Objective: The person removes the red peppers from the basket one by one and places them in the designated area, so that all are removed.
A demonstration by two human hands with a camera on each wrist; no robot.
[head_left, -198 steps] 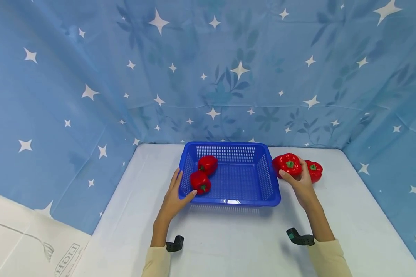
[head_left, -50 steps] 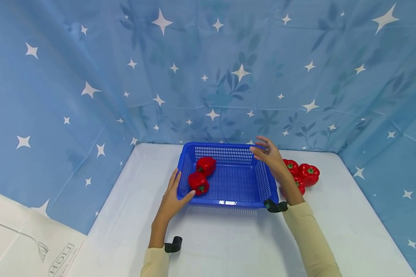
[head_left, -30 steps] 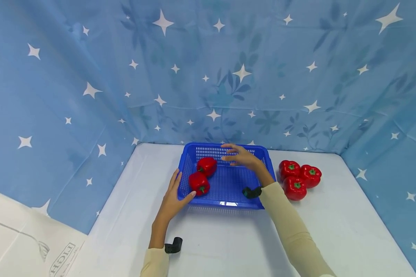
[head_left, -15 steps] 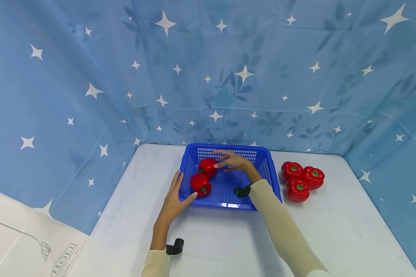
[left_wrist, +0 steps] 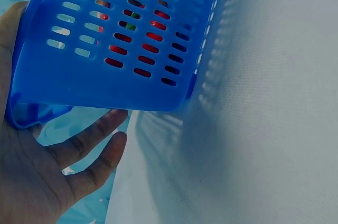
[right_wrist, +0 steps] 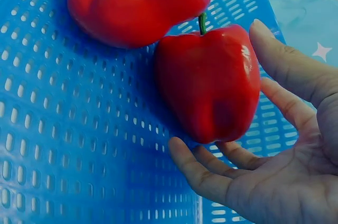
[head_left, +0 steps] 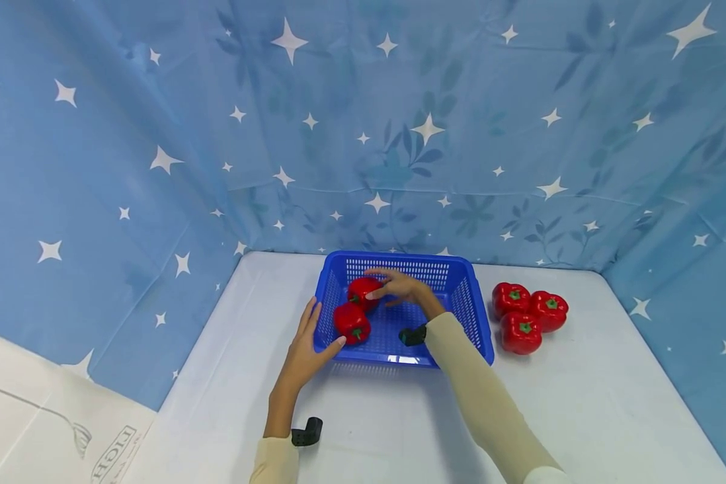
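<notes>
A blue plastic basket [head_left: 399, 359] with slotted walls stands on the white table. Inside, at its left, lie two red bell peppers: the nearer pepper [head_left: 351, 323] and the farther pepper [head_left: 358, 290]. My left hand [head_left: 302, 353] rests against the basket's front left corner, thumb at the front rim and fingers spread along the outside, as the left wrist view shows. My right hand [head_left: 399, 288] has reached into the basket, to the right side of the farther pepper [right_wrist: 208, 84]. Its thumb and fingers stand spread about that pepper, with gaps visible below; firm contact is unclear.
Right of the basket, three more red bell peppers stand in a cluster on the table: a back pepper [head_left: 511, 299], a right pepper [head_left: 549, 310] and a front pepper [head_left: 521, 333]. A blue star-patterned curtain [head_left: 363, 134] hangs behind and beside the table.
A pepper held by my right hand earlier now stands with the others right of the basket. That hand has since moved left into the basket, to the farther pepper. My left hand has stayed put.
</notes>
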